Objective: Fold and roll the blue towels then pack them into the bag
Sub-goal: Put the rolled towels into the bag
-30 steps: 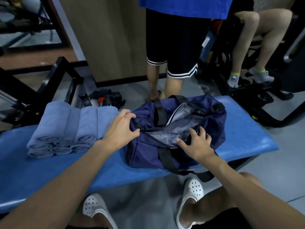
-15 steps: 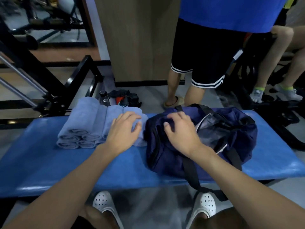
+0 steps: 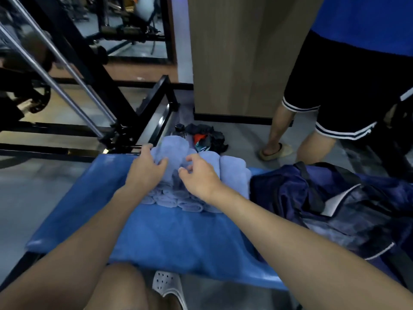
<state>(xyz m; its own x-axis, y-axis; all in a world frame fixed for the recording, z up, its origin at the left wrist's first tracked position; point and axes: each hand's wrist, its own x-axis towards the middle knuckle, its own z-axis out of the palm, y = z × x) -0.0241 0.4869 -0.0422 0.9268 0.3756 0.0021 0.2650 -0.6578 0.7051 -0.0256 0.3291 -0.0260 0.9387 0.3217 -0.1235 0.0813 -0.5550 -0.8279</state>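
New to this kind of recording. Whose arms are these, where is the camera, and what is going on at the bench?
No machine here: a person wears one wide-angle camera on the head, so you look down along their own bare arms. The left hand curls its fingers round the top roll of a stack of rolled blue towels on a padded blue bench. The right hand is at the same stack, fingers curled; whether it grips anything I cannot tell. Beside the towels, to the right, lies a dark blue bag with its grey lining showing. The legs behind belong to a bystander.
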